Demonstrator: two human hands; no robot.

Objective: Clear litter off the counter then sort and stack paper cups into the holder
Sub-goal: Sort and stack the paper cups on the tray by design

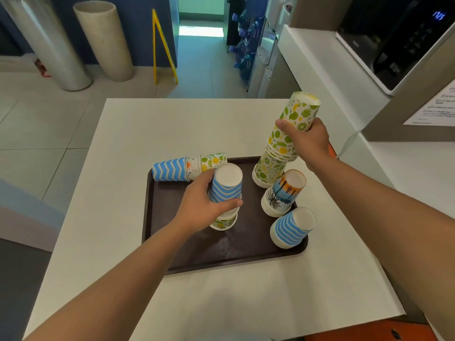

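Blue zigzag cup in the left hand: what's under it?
Under the blue zigzag cup sits a lemon-print cup, standing on the brown tray. The left hand covers whatever lies between them.

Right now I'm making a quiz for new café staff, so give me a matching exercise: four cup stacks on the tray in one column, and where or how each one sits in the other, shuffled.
Column 1
1. tall lime-print stack
2. palm-tree stack
3. blue wavy stack
4. mixed stack with a blue zigzag end

Column 2
A. lying on its side at the far left edge of the tray
B. upside down at the tray's near right corner, untouched
C. gripped near its top by the right hand
D. upside down between two other stacks on the right side

Pairs: 1-C, 2-D, 3-B, 4-A
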